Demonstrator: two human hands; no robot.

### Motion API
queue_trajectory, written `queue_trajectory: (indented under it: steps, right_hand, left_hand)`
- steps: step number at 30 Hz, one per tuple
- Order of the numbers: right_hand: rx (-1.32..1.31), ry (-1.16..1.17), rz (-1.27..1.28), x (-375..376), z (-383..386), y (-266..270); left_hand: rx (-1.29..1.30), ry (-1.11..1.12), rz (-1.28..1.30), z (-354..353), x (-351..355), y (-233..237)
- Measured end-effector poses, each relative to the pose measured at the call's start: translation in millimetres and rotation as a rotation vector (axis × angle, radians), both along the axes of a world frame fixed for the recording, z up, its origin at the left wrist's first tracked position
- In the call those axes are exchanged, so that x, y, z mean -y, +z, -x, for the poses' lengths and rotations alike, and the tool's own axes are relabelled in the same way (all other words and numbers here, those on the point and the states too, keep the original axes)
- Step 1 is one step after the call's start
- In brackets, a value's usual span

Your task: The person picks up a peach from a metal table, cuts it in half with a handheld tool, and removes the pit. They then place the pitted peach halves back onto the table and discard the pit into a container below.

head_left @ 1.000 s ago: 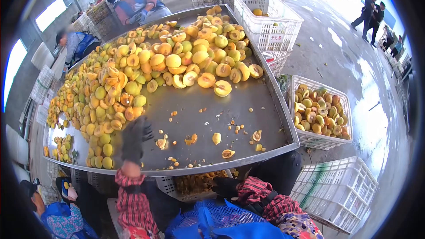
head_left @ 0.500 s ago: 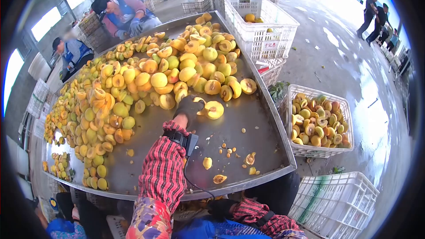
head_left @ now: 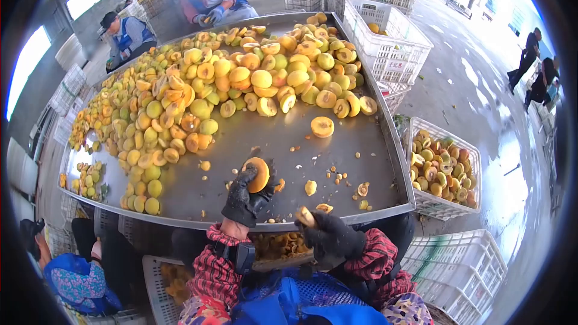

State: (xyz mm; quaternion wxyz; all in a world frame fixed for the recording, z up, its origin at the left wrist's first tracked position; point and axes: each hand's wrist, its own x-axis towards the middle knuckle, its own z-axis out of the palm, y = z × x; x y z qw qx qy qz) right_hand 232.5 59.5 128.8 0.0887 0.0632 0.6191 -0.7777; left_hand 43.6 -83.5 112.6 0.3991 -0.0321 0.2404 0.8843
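Note:
My left hand [head_left: 245,195], in a black glove, grips a halved yellow-orange fruit [head_left: 257,174] above the near part of the metal table [head_left: 241,144]. Over the table's front edge, my gloved right hand [head_left: 330,235] is closed around a small tool with a pale, light-brown end [head_left: 306,216]. A large pile of halved fruit [head_left: 198,84] covers the back and left of the table. One cut half [head_left: 322,126] lies apart from the pile, cut face up. Small pits and scraps [head_left: 337,176] are scattered nearer to me.
A crate of fruit halves [head_left: 445,204] stands right of the table, with a white crate [head_left: 454,271] in front of it. Stacked crates [head_left: 388,48] stand behind. Two co-workers sit at the far side; another person is at the lower left. More fruit lies below the table edge.
My left hand has drawn back from the pile towards me and now holds a fruit half. My right hand has risen from below the table edge with the tool. The view has shifted.

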Motion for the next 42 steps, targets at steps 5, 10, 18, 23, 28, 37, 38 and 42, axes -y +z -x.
queue_trajectory:
  steps: [5,10,18,23,28,37,38,42]
  right_hand:
    - [0.043,-0.071,-0.305,27,23,41]
    - [-0.178,-0.172,-0.711,44,27,16]
    - [-0.058,-0.127,-0.846,56,31,34]
    - [-0.151,-0.013,-1.144,49,25,4]
    - [-0.180,0.025,-0.957,48,26,-20]
    - [0.269,0.022,0.217,54,27,21]
    - [0.216,0.018,0.247,56,28,13]
    - [0.253,0.020,0.375,56,25,12]
  left_hand:
    - [-0.031,-0.054,-0.117,-25,10,20]
    - [-0.142,-0.005,-0.102,-43,10,12]
    - [-0.349,0.078,0.092,-53,6,14]
    - [-0.776,0.076,0.528,-32,6,-43]
    - [-1.351,0.145,0.949,-35,16,-15]
    - [-1.187,0.483,0.720,-47,7,-30]
    - [-1.178,0.494,0.684,-47,6,-32]
    - [-1.359,0.531,0.698,-48,3,-20]
